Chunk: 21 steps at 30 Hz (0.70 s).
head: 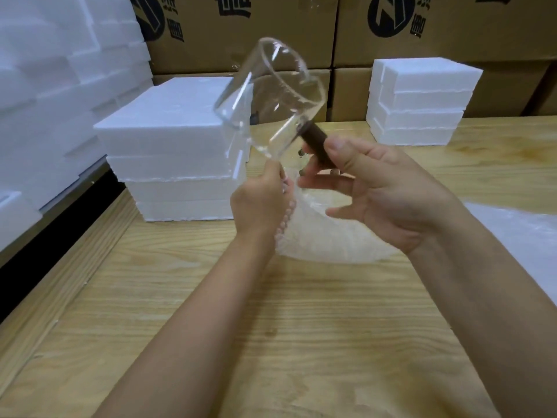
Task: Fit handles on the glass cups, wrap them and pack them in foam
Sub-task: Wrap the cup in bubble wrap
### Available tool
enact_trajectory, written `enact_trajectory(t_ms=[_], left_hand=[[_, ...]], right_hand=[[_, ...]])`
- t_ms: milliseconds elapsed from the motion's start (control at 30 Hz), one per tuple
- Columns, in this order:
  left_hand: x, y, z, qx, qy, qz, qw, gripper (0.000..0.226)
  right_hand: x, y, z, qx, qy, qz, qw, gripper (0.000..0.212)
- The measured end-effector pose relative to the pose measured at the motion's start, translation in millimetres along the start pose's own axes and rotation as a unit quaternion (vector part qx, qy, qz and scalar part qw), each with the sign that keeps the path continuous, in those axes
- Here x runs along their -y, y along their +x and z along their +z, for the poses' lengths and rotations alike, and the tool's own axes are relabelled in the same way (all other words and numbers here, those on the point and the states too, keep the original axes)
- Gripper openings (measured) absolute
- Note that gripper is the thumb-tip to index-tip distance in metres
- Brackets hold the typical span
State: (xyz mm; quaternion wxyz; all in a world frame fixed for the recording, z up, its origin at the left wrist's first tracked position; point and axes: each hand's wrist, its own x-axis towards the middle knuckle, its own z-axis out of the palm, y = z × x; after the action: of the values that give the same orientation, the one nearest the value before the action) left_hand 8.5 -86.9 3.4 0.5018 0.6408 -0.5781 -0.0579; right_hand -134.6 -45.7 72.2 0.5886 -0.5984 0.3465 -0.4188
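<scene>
Now the glass cup is up in the air at centre frame, tilted, mouth towards the upper right. The right hand pinches its dark brown handle between thumb and fingers. The left hand is curled round the edge of the bubble wrap, right under the cup. Foam blocks are stacked at centre left on the wooden table.

Foam stacks on table — cartons behind, cup above.
</scene>
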Motion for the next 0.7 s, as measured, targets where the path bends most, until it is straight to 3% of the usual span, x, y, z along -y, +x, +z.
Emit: enact_trajectory(t_ms=[100, 233, 333, 433, 533, 700], left_hand=[[-7.7, -2.0, 2.8, 0.007, -0.076, 0.01, 0.997, 0.038], [-11.5, 1.2, 5.5, 0.035, -0.017, -0.015, 0.999, 0.039], [-7.1, 13.0, 6.4, 0.062, -0.085, -0.093, 0.99, 0.029], [-5.9, 20.4, -0.8, 0.093, -0.178, -0.118, 0.973, 0.009], [-2.1, 30.2, -10.9, 0.098, -0.259, -0.177, 0.944, 0.022], [-12.1, 40.3, -24.6, 0.088, -0.313, -0.235, 0.916, 0.008]], right_hand=[[-11.2, 3.8, 17.0, -0.011, 0.034, 0.015, 0.999, 0.016], [-31.8, 14.9, 29.0, -0.113, 0.093, -0.019, 0.989, 0.008], [-38.9, 19.0, 22.0, -0.131, 0.094, -0.033, 0.986, 0.012], [-34.8, 21.8, 6.7, -0.133, 0.097, -0.045, 0.985, 0.015], [-28.5, 23.0, -9.5, -0.155, 0.081, -0.065, 0.982, 0.011], [-17.5, 19.4, -31.2, -0.146, -0.025, -0.123, 0.981, 0.017]])
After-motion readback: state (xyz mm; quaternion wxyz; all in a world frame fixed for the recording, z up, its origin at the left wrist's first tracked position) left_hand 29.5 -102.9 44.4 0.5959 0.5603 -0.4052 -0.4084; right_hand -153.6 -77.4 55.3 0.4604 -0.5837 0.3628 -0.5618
